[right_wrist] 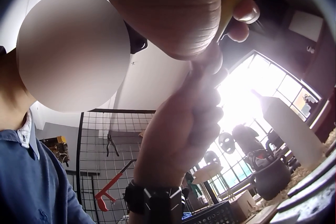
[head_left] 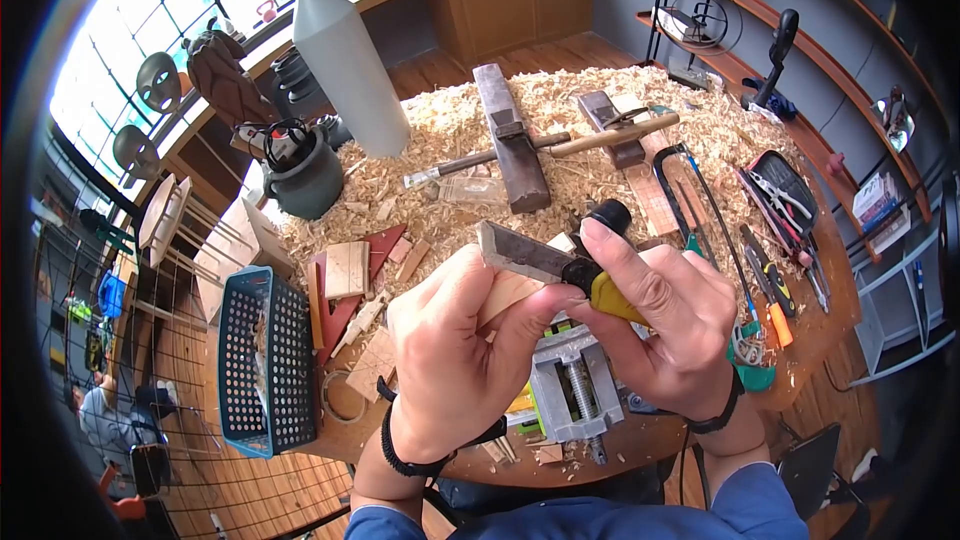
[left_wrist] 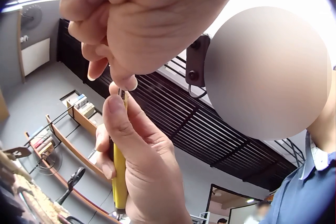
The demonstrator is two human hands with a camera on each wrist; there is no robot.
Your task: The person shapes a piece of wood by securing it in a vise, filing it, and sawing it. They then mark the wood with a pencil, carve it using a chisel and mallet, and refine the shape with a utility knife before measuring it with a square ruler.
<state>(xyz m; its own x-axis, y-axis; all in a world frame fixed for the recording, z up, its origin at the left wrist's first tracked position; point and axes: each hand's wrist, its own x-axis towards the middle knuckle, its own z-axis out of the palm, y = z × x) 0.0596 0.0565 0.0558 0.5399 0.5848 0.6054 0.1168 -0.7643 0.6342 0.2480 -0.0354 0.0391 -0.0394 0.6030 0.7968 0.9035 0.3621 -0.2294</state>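
Observation:
A chisel with a flat grey blade (head_left: pixel 525 253) and a yellow-and-black handle (left_wrist: pixel 120 174) is held up above the workbench. My right hand (head_left: pixel 680 325) grips the handle, thumb along it toward the blade in the left wrist view. My left hand (head_left: pixel 450 340) has its fingers curled at the blade, the index finger against its side and the thumb near the black collar. Pale wood (head_left: pixel 507 297) shows just below the blade, partly hidden by the left fingers. Beneath both hands a grey metal vise (head_left: pixel 575 390) stands at the bench's near edge.
Wood shavings (head_left: pixel 440 105) cover the back of the bench, with two hand planes (head_left: pixel 512 140), (head_left: pixel 612 130) and a hammer (head_left: pixel 615 135) on them. At right lie a coping saw (head_left: pixel 712 225) and pliers (head_left: pixel 780 200). A teal basket (head_left: pixel 265 360) and dark pot (head_left: pixel 305 180) stand left.

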